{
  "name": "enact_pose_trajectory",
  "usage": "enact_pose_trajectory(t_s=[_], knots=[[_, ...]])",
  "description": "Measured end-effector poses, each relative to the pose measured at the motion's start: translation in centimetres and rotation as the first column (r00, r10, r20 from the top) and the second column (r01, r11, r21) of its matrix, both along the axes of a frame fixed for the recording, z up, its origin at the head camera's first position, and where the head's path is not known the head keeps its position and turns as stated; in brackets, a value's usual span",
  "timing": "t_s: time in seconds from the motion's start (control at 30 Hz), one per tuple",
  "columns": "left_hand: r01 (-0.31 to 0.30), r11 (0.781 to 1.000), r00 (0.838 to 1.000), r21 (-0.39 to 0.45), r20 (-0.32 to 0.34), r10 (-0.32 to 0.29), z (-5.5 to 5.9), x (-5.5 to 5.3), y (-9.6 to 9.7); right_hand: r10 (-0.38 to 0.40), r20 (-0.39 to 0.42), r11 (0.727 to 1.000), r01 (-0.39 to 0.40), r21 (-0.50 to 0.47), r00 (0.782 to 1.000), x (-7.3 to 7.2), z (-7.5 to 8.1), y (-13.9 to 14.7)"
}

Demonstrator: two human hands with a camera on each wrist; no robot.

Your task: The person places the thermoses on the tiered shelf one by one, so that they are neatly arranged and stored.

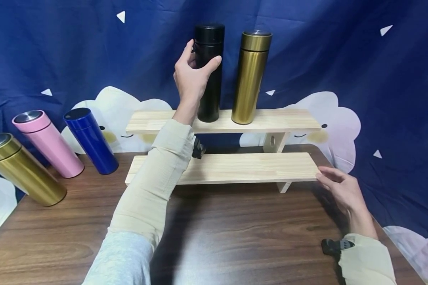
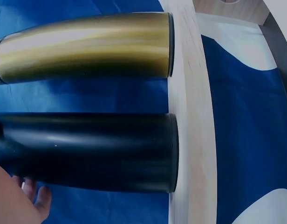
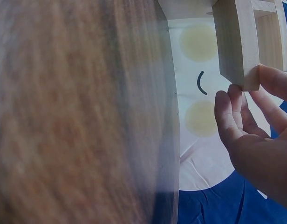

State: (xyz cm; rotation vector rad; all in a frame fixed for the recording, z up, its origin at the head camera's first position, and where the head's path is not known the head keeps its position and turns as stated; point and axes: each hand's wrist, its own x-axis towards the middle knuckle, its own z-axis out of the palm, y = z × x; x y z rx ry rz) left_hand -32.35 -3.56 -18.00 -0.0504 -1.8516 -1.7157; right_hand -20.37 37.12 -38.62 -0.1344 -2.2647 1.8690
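Five flasks (image 1: 211,95), two hands (image 1: 192,79), one two-tier shelf (image 1: 249,168), one table (image 1: 256,229), one backdrop (image 1: 324,51).

The person's left hand (image 1: 193,77) grips a black bottle (image 1: 213,93), upright on the upper step of a wooden shelf (image 1: 249,168), near a gold bottle (image 1: 250,83). The right hand (image 1: 344,194) holds the lower step's right end. A pink bottle (image 1: 53,146), a blue bottle (image 1: 92,142) and a second gold bottle (image 1: 28,172) stand left on the tabletop (image 1: 242,233).

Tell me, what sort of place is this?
Probably a small indoor display or filming corner: a blue cloud-patterned cloth hangs behind a brown table bearing a two-tier wooden shelf.
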Motion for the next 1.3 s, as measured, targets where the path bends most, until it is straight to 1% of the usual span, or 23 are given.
enact_pose_trajectory(t_s=[0.2,0.3,0.33,0.5,0.6,0.67,0.83,0.97,1.07,1.17,1.3], knots=[[-0.005,1.000,1.000,0.018,-0.021,0.005,-0.4,0.7,-0.8,-0.005,0.005,1.000,0.005,0.022,1.000,0.1,0.1,-0.1],[-0.002,0.999,0.999,0.033,-0.037,0.003,-0.7,1.2,-1.5,-0.007,0.011,1.000,0.007,0.012,1.000,0.0,0.2,-0.2],[-0.002,0.999,0.999,0.034,-0.041,0.004,-0.8,1.3,-1.7,-0.007,0.014,1.000,0.007,0.004,1.000,0.0,0.2,-0.2],[-0.010,0.999,0.998,0.049,-0.059,0.013,-2.0,2.0,-3.0,-0.017,0.021,0.998,0.015,0.065,1.000,-0.1,0.4,-0.2],[-0.014,0.998,0.998,0.068,-0.067,0.019,-2.6,2.4,-3.8,-0.019,0.025,0.997,0.017,0.078,1.000,-0.1,0.4,-0.1],[-0.014,0.996,0.997,0.084,-0.068,0.020,-3.0,2.6,-4.3,-0.016,0.024,0.997,0.014,0.077,1.000,-0.1,0.3,-0.1],[-0.018,0.991,0.996,0.129,-0.086,0.029,-3.7,3.3,-5.6,-0.001,0.018,1.000,0.000,0.012,1.000,0.1,0.3,-0.3],[-0.043,0.988,0.993,0.150,-0.101,0.058,-4.6,4.0,-7.0,0.023,0.005,0.998,-0.023,-0.061,1.000,0.0,0.2,-0.3],[-0.075,0.982,0.991,0.171,-0.095,0.092,-5.4,4.5,-8.0,0.024,0.003,0.997,-0.024,-0.080,1.000,0.0,0.0,-0.3],[-0.109,0.971,0.987,0.211,-0.094,0.131,-6.1,4.9,-9.0,0.017,0.006,0.996,-0.016,-0.088,1.000,-0.1,0.0,-0.3],[-0.137,0.951,0.980,0.277,-0.099,0.170,-6.5,5.3,-10.0,0.011,0.014,0.996,-0.010,-0.090,1.000,-0.1,0.1,-0.4]])
